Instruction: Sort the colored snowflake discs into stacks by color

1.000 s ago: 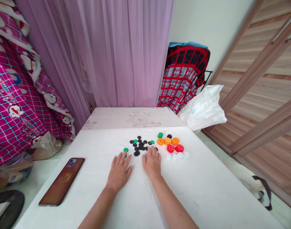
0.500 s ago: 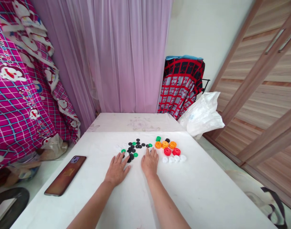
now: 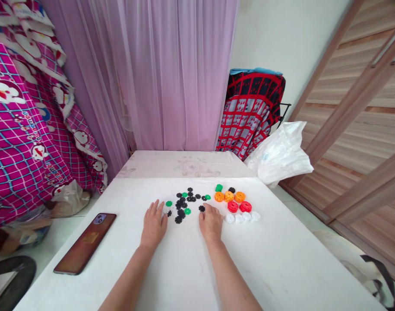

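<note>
Small notched plastic discs lie loose on the white-covered table (image 3: 181,268), most of them black discs (image 3: 180,203), with several green discs (image 3: 187,211) among them. My left hand (image 3: 153,224) rests palm down at the left edge of this pile, fingers forward and slightly apart, beside some white discs (image 3: 165,208). My right hand (image 3: 212,222) lies to the right of the pile, fingers loosely bent, its thumb side close to a single black disc (image 3: 201,208). Neither hand visibly holds a disc. The right fingertips are partly hidden.
Right of my right hand sit orange stacks (image 3: 229,196), red stacks (image 3: 232,207) and a row of white stacks (image 3: 239,217), with a green stack (image 3: 219,188) and a black stack (image 3: 232,190) behind. A phone (image 3: 86,244) lies at left. A white plastic bag (image 3: 279,153) stands beyond the right edge.
My left hand has drawn left, off the near side of the black discs. My right hand has shifted right and slightly back, with a lone black disc now showing beside it. The view has tilted slightly.
</note>
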The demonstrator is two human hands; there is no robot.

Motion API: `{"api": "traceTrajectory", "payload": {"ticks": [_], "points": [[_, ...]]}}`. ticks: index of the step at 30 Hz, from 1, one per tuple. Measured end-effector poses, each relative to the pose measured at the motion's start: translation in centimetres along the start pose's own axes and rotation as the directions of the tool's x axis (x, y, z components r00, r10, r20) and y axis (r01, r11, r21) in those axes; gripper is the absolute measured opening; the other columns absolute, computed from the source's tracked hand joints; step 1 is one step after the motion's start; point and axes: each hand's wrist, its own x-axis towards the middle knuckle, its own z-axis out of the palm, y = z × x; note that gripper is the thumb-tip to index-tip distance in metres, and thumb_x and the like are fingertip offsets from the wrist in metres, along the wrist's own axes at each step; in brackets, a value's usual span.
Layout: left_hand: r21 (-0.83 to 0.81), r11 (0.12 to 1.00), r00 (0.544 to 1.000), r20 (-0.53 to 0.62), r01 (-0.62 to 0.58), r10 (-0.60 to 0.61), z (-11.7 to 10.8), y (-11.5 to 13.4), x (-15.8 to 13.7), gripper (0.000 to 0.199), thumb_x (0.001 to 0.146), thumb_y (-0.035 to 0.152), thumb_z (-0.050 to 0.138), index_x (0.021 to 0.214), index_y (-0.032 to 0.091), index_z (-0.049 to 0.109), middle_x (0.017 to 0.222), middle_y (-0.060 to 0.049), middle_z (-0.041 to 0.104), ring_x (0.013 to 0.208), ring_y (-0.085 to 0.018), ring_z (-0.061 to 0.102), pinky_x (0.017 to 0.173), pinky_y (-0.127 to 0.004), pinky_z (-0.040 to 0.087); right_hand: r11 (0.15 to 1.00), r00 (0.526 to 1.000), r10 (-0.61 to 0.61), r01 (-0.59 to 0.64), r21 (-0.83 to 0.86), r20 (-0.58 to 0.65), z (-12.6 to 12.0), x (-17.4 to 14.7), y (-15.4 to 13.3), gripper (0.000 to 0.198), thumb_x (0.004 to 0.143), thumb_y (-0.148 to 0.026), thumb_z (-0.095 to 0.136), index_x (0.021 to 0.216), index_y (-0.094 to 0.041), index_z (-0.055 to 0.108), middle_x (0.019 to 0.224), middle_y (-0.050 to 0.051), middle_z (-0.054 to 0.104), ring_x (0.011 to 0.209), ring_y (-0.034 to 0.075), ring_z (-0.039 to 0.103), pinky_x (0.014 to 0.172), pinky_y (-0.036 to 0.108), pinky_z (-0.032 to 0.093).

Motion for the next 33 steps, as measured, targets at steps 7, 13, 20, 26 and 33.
{"api": "traceTrajectory", "payload": {"ticks": [7,13,20,26,33], "points": [[-0.13,0.982,0.987,-0.069,0.134,-0.144,0.1,-1.5,2.5,0.043,0.087,0.031,0.043,0.125,0.018,0.058,0.134,-0.012,0.057,0.128,-0.03,0.049,0.107,-0.05,0.041,0.999,0.996,-0.033,0.034,-0.01,0.086,0.0,1.6,0.2,0.04,0.087,-0.024,0.049,0.125,-0.019,0.058,0.113,0.008,0.066,0.106,0.023,0.055,0.087,0.033,0.04],[-0.292,0.938,0.978,-0.038,0.185,-0.205,-0.5,-1.7,2.0,0.041,0.089,0.036,0.044,0.124,0.022,0.058,0.133,-0.008,0.059,0.124,-0.025,0.054,0.105,-0.045,0.044,0.991,0.998,-0.063,0.058,0.122,0.031,1.0,1.2,0.2,0.044,0.081,-0.022,0.054,0.125,-0.018,0.055,0.102,0.005,0.069,0.095,0.02,0.058,0.088,0.032,0.042],[-0.346,0.896,0.958,0.025,0.277,-0.287,-1.0,-1.7,2.4,0.043,0.088,0.041,0.044,0.125,0.023,0.057,0.134,-0.007,0.059,0.124,-0.025,0.054,0.104,-0.043,0.045,0.932,0.996,-0.001,0.034,0.361,-0.093,-3.2,4.2,2.4,0.052,0.077,-0.031,0.058,0.128,-0.018,0.05,0.103,0.006,0.07,0.088,0.02,0.06,0.089,0.035,0.044],[-0.349,0.888,0.953,0.053,0.298,-0.299,-1.2,-1.6,2.4,0.044,0.087,0.041,0.044,0.125,0.022,0.058,0.134,-0.007,0.059,0.124,-0.025,0.054,0.105,-0.042,0.044,0.902,0.968,0.251,-0.229,0.366,-0.014,-7.9,14.0,10.3,0.061,0.073,-0.036,0.064,0.129,-0.018,0.046,0.101,0.004,0.071,0.088,0.019,0.063,0.079,0.032,0.048],[-0.323,0.906,0.961,0.066,0.275,-0.268,-1.0,-2.0,2.5,0.045,0.086,0.044,0.044,0.122,0.023,0.06,0.133,-0.006,0.06,0.123,-0.025,0.055,0.106,-0.043,0.043,0.947,0.963,0.224,-0.252,0.198,0.149,-5.3,16.5,14.3,0.057,0.072,-0.03,0.067,0.126,-0.021,0.049,0.098,0.002,0.072,0.087,0.017,0.065,0.075,0.027,0.047]]}}
